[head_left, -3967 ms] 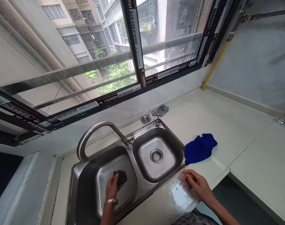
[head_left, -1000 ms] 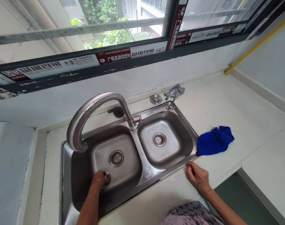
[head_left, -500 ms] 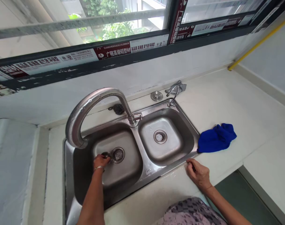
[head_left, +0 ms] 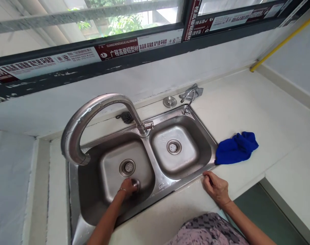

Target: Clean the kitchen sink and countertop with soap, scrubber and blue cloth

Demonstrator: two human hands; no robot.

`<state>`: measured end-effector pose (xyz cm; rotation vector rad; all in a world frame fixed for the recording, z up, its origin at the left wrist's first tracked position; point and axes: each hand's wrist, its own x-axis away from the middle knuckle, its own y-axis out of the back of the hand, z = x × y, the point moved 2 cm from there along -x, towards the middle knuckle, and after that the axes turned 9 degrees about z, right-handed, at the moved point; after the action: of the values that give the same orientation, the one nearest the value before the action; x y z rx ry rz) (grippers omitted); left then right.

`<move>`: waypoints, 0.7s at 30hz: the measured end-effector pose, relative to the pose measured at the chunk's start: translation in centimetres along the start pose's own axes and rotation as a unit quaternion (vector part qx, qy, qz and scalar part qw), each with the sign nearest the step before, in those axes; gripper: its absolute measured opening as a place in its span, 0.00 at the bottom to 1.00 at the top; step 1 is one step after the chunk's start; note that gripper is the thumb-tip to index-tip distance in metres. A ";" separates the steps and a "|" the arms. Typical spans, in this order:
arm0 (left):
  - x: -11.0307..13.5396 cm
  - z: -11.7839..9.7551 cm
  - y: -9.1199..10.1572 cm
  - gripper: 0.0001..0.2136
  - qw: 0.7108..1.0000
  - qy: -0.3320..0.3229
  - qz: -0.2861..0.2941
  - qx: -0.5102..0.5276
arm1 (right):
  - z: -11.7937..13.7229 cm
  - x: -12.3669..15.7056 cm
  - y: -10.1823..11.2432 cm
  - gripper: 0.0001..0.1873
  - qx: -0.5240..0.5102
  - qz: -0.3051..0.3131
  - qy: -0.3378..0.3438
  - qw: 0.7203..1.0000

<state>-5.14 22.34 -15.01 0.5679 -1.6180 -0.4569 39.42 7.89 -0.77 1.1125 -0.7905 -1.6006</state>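
Observation:
My left hand (head_left: pixel 128 186) reaches into the left basin of the steel double sink (head_left: pixel 161 166). Its fingers are closed on a round metal drain stopper (head_left: pixel 136 184), held low over the basin floor, partly hidden by the hand. Just beyond it is the left drain (head_left: pixel 127 167), with its perforated strainer showing. My right hand (head_left: pixel 216 188) rests loosely curled on the counter by the sink's front right edge, with nothing visible in it. A blue cloth (head_left: pixel 236 148) lies crumpled on the counter beyond that hand.
A large curved faucet (head_left: pixel 98 102) arches over the left basin. Behind the sink sit a dark scrubber (head_left: pixel 126 117), another round metal stopper (head_left: pixel 169 101), a small tap (head_left: pixel 186 108) and a grey cloth (head_left: pixel 195 92). The right basin has its own drain (head_left: pixel 174 147).
My left hand has moved from the left side of the drain toward the basin's front right, carrying the stopper. The left drain's strainer shows more clearly. My right hand has stayed put.

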 end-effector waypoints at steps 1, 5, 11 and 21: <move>-0.4 -0.7 -0.1 0.12 1.000 -0.007 -0.010 0.000 | 0.0 0.0 0.0 0.11 0.000 0.000 -0.001 1.000; -1.4 -0.7 1.3 0.15 0.998 0.004 -0.069 0.004 | 0.1 0.0 0.0 0.12 0.005 0.004 -0.011 1.000; -2.1 3.0 6.3 0.18 0.984 0.120 -0.133 0.018 | 0.2 -0.1 -0.1 0.11 -0.001 -0.001 -0.008 1.000; -0.8 -1.5 0.0 0.09 0.997 -0.079 -0.011 -0.018 | -0.2 0.2 -0.3 0.11 -0.006 0.014 -0.022 1.000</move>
<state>-3.61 22.84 -15.50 0.5337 -1.7522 -0.5592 39.45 7.80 -1.11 1.0573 -0.8216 -1.6084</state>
